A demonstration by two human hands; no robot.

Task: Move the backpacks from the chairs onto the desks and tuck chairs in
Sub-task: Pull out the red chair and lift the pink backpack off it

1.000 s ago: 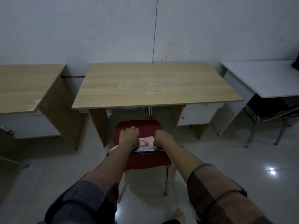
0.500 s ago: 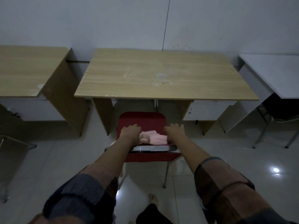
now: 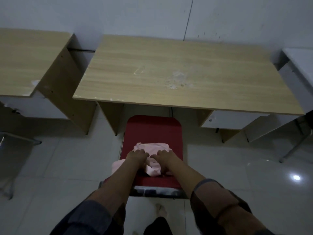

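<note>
1. Looking down through the head camera, I counted three tables along the wall: a wooden table (image 3: 183, 77) in the middle, a second wooden table (image 3: 25, 60) to its left, and a white table (image 3: 301, 60) at the right edge.
2. I counted one red chair (image 3: 153, 131) in full, its seat just in front of the middle table and its back toward me, plus metal legs of another chair (image 3: 294, 148) under the white table.
3. I saw one pink backpack (image 3: 152, 148), soft and crumpled, lying on the rear of the red seat.
4. Compared with half a second before, my hands had left the top of the chair back, reached past it over the seat, and drawn closer together; the view had also dropped nearer the chair.
5. My left hand (image 3: 137, 156) rested palm down on the left part of the backpack, fingers spread on the fabric.
6. My right hand (image 3: 163, 156) lay on the right part, just beside the left hand without touching it.
7. I could not tell whether either hand had gripped the fabric or only pressed on it.
8. Part of the backpack showed beyond my fingertips, and a fold of it bulged between my wrists.
</note>
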